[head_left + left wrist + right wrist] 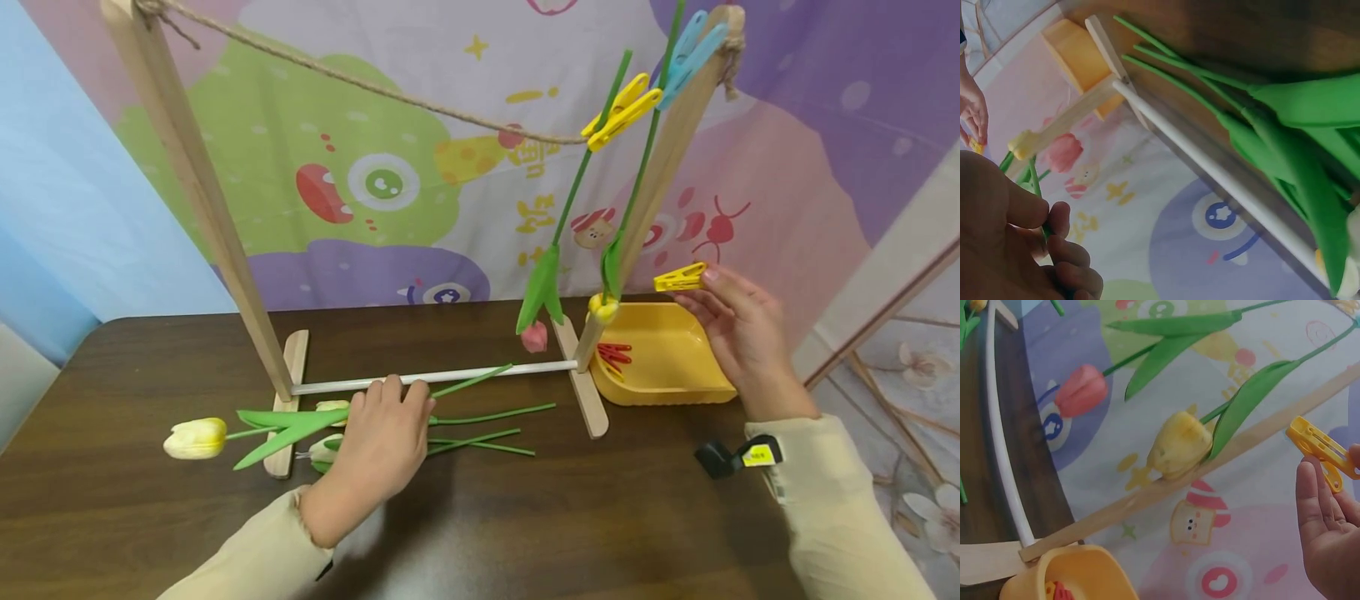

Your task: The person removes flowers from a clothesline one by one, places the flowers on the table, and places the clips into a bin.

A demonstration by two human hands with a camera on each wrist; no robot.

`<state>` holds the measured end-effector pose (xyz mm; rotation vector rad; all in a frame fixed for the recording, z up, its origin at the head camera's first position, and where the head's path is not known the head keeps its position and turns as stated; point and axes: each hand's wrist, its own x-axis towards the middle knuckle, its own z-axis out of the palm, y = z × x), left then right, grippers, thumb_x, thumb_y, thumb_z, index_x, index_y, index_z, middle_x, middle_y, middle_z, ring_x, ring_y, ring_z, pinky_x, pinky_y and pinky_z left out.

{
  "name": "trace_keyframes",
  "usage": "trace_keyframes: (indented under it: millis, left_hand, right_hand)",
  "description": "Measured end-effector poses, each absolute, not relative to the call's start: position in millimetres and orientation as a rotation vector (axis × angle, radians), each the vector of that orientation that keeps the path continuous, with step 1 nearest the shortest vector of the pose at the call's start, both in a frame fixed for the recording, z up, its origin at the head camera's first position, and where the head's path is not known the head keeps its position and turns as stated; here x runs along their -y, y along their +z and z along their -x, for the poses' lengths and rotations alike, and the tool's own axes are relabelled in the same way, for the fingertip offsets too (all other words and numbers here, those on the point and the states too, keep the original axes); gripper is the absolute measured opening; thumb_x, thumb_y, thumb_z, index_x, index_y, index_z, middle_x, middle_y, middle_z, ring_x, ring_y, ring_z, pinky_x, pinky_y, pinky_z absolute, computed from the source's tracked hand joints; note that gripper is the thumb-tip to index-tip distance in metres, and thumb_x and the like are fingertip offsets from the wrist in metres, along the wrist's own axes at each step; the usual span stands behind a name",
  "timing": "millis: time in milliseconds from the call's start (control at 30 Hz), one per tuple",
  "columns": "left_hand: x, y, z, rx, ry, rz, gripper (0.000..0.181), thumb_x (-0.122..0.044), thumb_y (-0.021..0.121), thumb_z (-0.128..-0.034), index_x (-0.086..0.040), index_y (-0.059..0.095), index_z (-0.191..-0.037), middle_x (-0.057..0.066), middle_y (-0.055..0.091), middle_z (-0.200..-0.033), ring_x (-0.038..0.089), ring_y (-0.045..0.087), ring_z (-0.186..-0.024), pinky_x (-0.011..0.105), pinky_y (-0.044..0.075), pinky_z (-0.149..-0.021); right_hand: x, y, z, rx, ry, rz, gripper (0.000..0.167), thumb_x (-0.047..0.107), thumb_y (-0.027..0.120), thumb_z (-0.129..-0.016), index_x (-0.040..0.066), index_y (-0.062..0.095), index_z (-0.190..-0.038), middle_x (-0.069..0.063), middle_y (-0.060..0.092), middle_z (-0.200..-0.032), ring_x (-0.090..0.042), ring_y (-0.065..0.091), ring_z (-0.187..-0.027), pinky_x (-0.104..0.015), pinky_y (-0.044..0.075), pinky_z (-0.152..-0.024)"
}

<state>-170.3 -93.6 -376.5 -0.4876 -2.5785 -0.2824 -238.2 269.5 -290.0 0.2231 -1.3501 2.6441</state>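
Note:
My left hand (386, 437) pinches a green tulip stem, also visible between the thumb and fingers in the left wrist view. The held tulip (197, 438) appears to be the yellow one whose head points left. Beneath the hand, several more tulips lie on the table, with green leaves (1316, 103) and stems. Above the yellow tray, my right hand (746, 333) holds a yellow clothespin (680, 277) between thumb and fingers. On the rope (375, 90), a yellow clothespin (621, 112) clips a pink tulip (534, 337) head down. A blue clothespin (690, 58) holds a yellow tulip (1180, 445).
A wooden frame (202, 200) carries the rope, with a white rod (480, 372) across its base. The yellow tray (675, 392), holding red clothespins (615, 353) and a yellow one, stands against the right foot. Behind hangs a cartoon-printed cloth (315, 275).

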Motion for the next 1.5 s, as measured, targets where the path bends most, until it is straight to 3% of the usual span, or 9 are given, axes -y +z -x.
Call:
trace_keyframes:
  millis: [1500]
  left_hand:
    - [103.0, -421.6, 173.4, 2.755, -0.414, 0.447, 0.018, -0.02, 0.052, -0.0949, -0.01, 0.047, -0.081, 0.005, 0.039, -0.071, 0.021, 0.039, -0.063, 0.03, 0.024, -0.058]
  right_hand:
    - [-305.4, -366.7, 258.9, 1.341, 2.806, -0.179, 0.019, -0.004, 0.049, -0.093, -0.003, 0.067, -0.098, -0.011, 0.069, -0.094, -0.024, 0.069, -0.08, -0.033, 0.055, -0.078]
